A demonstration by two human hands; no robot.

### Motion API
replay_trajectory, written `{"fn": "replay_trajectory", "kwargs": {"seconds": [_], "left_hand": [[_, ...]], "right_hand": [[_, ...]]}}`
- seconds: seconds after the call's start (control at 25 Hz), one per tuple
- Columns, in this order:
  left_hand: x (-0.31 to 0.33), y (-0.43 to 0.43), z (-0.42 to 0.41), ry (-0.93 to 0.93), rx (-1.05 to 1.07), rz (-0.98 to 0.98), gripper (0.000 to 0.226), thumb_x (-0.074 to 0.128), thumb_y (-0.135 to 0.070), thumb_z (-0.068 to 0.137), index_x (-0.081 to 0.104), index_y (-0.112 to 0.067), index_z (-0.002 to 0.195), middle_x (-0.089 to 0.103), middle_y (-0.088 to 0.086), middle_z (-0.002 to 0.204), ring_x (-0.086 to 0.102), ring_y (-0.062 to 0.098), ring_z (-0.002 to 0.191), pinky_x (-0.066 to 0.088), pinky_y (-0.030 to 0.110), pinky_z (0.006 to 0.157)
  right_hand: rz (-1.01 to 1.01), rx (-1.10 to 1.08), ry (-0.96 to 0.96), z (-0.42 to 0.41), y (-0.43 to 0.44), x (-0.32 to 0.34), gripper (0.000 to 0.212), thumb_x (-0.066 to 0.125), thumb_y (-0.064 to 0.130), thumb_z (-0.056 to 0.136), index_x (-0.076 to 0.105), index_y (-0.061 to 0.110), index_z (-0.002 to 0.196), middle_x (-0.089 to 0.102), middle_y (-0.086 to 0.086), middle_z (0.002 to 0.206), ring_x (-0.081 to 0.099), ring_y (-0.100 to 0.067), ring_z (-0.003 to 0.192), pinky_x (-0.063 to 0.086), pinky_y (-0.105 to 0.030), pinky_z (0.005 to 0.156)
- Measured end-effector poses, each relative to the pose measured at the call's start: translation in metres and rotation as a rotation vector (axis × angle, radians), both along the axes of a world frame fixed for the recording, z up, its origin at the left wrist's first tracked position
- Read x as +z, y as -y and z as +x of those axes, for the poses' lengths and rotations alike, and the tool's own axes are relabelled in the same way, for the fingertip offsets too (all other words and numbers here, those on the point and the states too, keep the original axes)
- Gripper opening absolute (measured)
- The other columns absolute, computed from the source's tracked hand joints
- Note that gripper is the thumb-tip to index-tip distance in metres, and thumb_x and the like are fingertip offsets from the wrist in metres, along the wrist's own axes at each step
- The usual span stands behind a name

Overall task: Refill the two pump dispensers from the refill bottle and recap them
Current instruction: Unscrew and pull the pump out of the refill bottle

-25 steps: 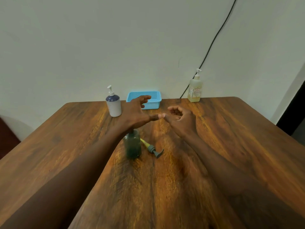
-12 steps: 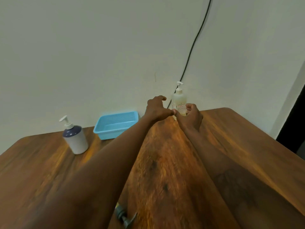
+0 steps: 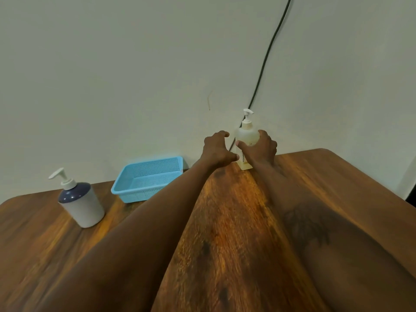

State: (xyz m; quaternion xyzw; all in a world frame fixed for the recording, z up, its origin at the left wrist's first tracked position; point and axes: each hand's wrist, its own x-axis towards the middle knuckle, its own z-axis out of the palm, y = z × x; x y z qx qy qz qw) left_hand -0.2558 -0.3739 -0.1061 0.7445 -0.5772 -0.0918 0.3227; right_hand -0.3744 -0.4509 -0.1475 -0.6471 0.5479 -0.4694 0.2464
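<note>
Hands were both stretched out to the far edge of the wooden table (image 3: 225,233), where a clear plastic bottle (image 3: 245,140) of pale yellowish liquid stood upright against the wall, its white pump top still on. And the right hand (image 3: 261,149) was on it, thumb laid across the front of the label and fingers curled round the far side, a proper wrap on that smooth rounded body. The left hand (image 3: 217,148) sat just beside the bottle with its fingers hooked and spread, holding nothing, thumb tip near the bottle's lower half; whether it touched the plastic could not be told. Over to the left stood a squat grey dispenser (image 3: 81,204) with a dark blue domed shoulder and a white pump, upright and well apart from the hands. Between the two sat a light blue basket (image 3: 147,179), rectangular, its mesh walls finely perforated. A black cable (image 3: 267,55) ran down the plain wall behind the bottle. Grain ran long and glossy across the tabletop.
</note>
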Motion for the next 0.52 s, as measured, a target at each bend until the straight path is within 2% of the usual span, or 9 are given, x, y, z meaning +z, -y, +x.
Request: {"fn": "replay_trajectory", "kwargs": {"seconds": [0.24, 0.4, 0.52], "left_hand": [[0.002, -0.018, 0.002, -0.004, -0.004, 0.013, 0.096, 0.094, -0.034, 0.065, 0.044, -0.019, 0.146, 0.052, 0.006, 0.146, 0.049, 0.028, 0.133, 0.047, 0.045, 0.108], [0.010, -0.063, -0.006, -0.005, -0.025, 0.077, 0.118, 0.096, -0.044, 0.058, 0.032, -0.020, 0.154, 0.045, 0.006, 0.153, 0.042, 0.029, 0.139, 0.041, 0.047, 0.113], [0.014, -0.113, -0.019, -0.056, -0.048, 0.062, 0.124, 0.098, -0.044, 0.052, 0.031, -0.019, 0.154, 0.049, 0.006, 0.150, 0.048, 0.028, 0.136, 0.043, 0.048, 0.110]], "right_hand": [[-0.070, -0.095, -0.008, -0.010, -0.032, 0.005, 0.072, 0.086, 0.054, 0.066, 0.065, 0.015, 0.122, 0.072, -0.007, 0.118, 0.069, -0.024, 0.100, 0.045, -0.027, 0.076], [-0.117, -0.056, 0.005, -0.032, -0.091, 0.016, 0.069, 0.088, 0.057, 0.063, 0.071, 0.017, 0.117, 0.075, -0.005, 0.116, 0.072, -0.021, 0.096, 0.050, -0.024, 0.072], [-0.142, -0.011, 0.038, -0.047, -0.151, 0.031, 0.070, 0.090, 0.055, 0.062, 0.071, 0.018, 0.118, 0.076, -0.001, 0.114, 0.070, -0.013, 0.090, 0.043, -0.014, 0.062]]}}
